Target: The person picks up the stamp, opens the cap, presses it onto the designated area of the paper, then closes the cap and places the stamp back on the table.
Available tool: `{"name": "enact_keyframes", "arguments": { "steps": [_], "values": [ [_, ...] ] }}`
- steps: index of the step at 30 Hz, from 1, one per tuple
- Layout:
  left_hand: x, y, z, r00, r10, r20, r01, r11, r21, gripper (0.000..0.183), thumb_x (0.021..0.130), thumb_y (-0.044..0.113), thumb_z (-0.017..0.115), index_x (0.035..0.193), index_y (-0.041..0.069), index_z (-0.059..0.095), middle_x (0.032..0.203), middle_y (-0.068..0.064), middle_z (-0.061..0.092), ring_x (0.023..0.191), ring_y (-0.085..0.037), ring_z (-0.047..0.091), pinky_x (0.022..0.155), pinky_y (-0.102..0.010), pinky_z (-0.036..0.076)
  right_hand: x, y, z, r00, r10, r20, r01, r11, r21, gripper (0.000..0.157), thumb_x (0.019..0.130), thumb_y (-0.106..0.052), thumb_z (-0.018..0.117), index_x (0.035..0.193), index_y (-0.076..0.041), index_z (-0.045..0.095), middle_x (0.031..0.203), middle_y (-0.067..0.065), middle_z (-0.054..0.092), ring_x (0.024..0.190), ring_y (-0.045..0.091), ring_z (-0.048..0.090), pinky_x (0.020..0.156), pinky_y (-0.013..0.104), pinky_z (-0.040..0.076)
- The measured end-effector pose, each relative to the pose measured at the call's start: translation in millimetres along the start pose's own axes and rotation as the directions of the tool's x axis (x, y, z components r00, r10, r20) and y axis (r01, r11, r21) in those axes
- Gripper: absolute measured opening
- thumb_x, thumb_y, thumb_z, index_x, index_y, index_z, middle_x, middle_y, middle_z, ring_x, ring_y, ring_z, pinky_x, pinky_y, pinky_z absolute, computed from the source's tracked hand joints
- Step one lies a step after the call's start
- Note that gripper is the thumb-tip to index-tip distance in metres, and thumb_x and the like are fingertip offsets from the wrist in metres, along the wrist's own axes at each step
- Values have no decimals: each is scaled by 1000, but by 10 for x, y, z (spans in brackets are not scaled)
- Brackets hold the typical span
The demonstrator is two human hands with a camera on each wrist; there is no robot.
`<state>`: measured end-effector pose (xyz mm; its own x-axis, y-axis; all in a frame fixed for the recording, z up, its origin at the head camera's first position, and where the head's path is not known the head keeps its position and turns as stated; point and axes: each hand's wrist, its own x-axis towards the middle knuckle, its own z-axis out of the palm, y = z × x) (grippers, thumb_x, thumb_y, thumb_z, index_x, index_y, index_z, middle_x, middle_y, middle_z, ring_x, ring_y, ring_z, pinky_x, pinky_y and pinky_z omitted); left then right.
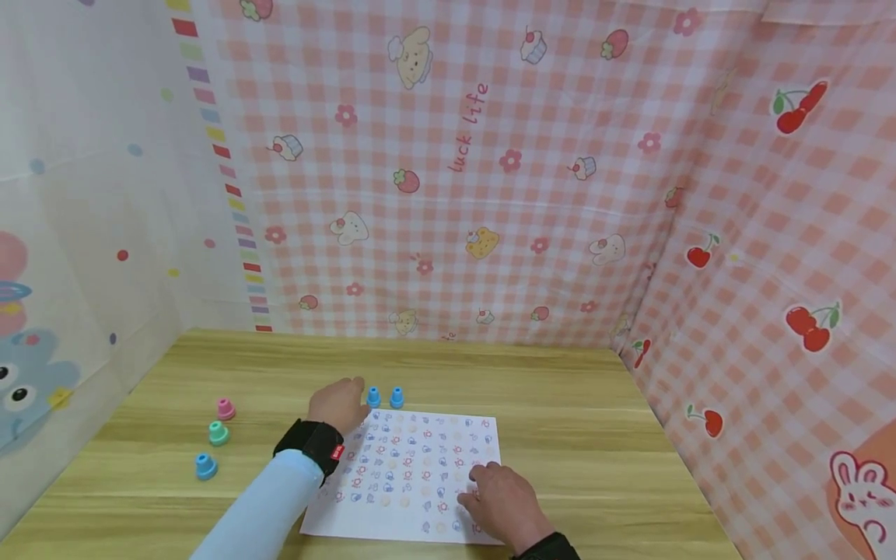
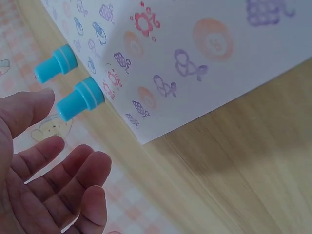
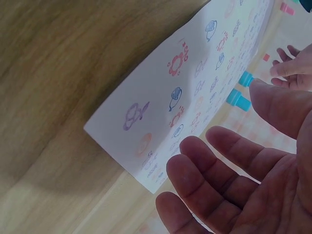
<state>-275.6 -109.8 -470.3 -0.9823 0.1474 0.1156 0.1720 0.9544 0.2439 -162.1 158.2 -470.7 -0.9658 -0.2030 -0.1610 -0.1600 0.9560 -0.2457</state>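
Observation:
A white sheet of paper [image 1: 343, 525], printed with rows of small coloured stamp pictures, lies on the wooden table. Two blue toy stamps, one on the left [image 1: 374, 397] and one on the right [image 1: 397, 397], stand by its far edge. My left hand [image 1: 339, 404] is at the paper's far left corner, beside these stamps. In the left wrist view its loosely bent fingers hold nothing, and the thumb points toward the nearer stamp [image 2: 80, 99]. Over the right part of the sheet, my right hand [image 1: 505, 502] has relaxed, slightly bent fingers with nothing in them.
Left of the paper stand three more stamps: pink [image 1: 225, 409], green [image 1: 218, 433] and blue [image 1: 206, 467]. Patterned cloth hangs behind the table [image 1: 574, 435] and along both sides. A black band [image 1: 311, 447] wraps the left wrist.

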Motion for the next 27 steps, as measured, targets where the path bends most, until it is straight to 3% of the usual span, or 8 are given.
{"name": "enact_keyframes", "arguments": {
  "steps": [11,20,27],
  "values": [
    [184,30,108,1000,2,9,-2,1000,24,43,87,21,76,120,-1,62,98,-14,69,88,-30,67,77,-46,55,3,29,27,999,-35,-11,35,999,-21,34,91,-34,70,108,-5,69,86,4,61,73,15,51,77,40,51],
    [263,72,135,1000,6,28,-8,999,45,46,88,21,75,126,-1,60,101,-16,68,90,-31,67,80,-46,55,22,41,40,1000,0,31,1,1000,-31,35,92,-36,69,109,-6,69,87,4,60,72,17,49,77,39,51],
    [294,121,178,1000,26,12,-27,997,67,41,87,20,77,120,1,63,94,-14,67,84,-29,66,75,-45,55,18,54,40,999,-1,37,2,1000,-27,36,92,-36,68,110,-5,68,87,4,60,73,17,49,78,39,51]
  ]
}}
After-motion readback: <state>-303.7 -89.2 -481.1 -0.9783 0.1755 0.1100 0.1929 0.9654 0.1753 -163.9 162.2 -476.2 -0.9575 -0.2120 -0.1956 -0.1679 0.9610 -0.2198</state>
